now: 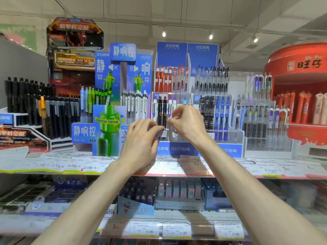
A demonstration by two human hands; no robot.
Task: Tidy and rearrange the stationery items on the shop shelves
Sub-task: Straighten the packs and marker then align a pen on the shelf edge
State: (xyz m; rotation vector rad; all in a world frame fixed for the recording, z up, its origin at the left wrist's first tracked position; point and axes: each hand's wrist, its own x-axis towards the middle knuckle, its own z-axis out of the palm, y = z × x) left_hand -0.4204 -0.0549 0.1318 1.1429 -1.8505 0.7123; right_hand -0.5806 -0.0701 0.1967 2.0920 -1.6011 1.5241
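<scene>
A clear tiered pen display (178, 137) with blue card backing stands mid-shelf, filled with upright pens. Two black pens (162, 110) stand in its lower row among white and purple ones. My left hand (141, 138) reaches up from below, thumb and forefinger pinched at the base of the black pens. My right hand (189, 122) is just right of them, fingertips pinched near the same pens. Whether either hand actually grips a pen is hidden by the fingers.
A blue and green pen stand (109, 110) is directly left; racks of black pens (35, 103) are further left. A blue pen display (217, 114) and a red stand (300, 103) lie right. Price labels (74, 167) line the shelf edge; boxed items fill the shelf below.
</scene>
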